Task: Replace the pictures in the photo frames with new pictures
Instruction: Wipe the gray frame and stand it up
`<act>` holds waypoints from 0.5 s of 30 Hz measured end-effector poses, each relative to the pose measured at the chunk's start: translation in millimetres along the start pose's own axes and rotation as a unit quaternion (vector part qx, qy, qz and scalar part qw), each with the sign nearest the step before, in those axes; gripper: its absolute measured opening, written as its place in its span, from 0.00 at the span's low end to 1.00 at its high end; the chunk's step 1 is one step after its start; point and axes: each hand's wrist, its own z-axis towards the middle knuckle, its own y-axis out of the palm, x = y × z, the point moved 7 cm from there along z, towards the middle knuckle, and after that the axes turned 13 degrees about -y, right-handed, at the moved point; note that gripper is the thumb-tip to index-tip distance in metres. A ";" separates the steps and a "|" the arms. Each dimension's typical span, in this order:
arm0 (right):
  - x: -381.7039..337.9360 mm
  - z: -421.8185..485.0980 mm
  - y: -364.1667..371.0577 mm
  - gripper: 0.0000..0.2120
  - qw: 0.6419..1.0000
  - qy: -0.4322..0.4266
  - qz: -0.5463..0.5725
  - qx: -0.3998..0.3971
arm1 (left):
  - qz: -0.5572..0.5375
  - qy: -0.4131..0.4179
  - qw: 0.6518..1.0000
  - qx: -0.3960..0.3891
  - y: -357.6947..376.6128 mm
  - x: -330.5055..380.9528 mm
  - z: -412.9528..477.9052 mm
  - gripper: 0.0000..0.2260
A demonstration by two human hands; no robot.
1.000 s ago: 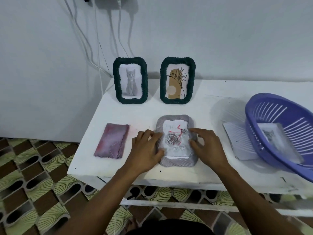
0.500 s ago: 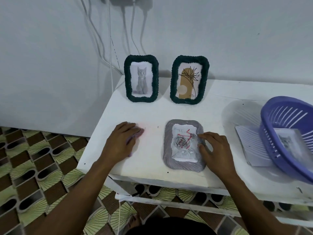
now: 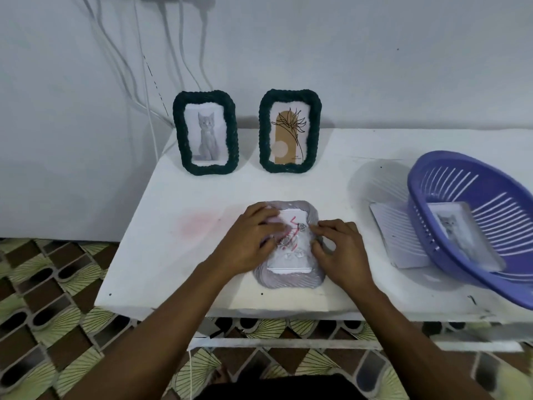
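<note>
A plain white wall [image 3: 360,53] spans 9 to 3 o'clock, with white cables [image 3: 147,82] hanging down it at 11. A white table [image 3: 184,209] stands against it. Brown-and-green patterned floor tiles [image 3: 43,298] show at 8 o'clock.

Red scrawl on the picture [image 3: 292,226] in the grey frame [image 3: 288,280] is illegible; nothing else readable.
</note>
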 end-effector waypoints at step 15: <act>-1.9 -0.3 0.1 0.17 1.000 -0.001 0.009 -0.003 | 0.022 0.013 0.999 0.023 9.0 10.7 25.7 0.16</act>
